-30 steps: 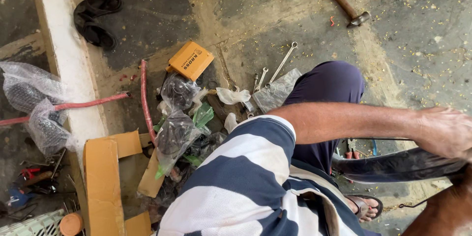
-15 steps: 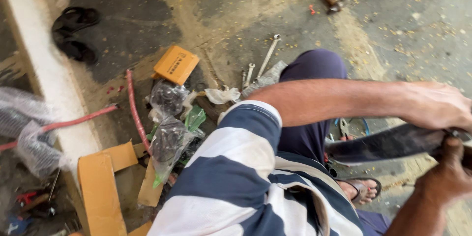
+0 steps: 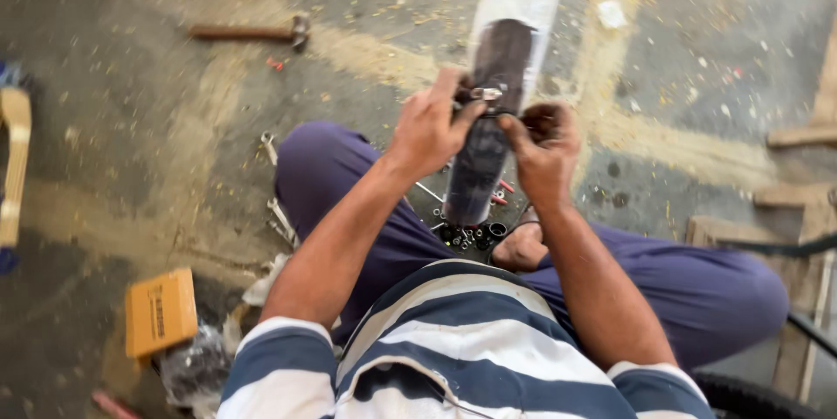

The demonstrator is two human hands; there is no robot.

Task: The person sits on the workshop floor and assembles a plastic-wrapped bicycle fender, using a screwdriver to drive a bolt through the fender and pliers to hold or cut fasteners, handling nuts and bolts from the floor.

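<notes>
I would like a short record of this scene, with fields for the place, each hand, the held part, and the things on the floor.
Place: concrete floor, person seated
Left hand: grips the long dark curved part, fingers near a small metal clamp
Right hand: pinches the same part from the other side
Under the part: small dark nuts and sockets
Floor items: hammer, orange box, wrenches

One hammer point(image 3: 253, 32), one orange box point(image 3: 160, 313) — two wrenches point(image 3: 277, 218).

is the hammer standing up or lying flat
Lying flat. The hammer rests on its side on the concrete floor, handle pointing left, well apart from both hands.
</notes>
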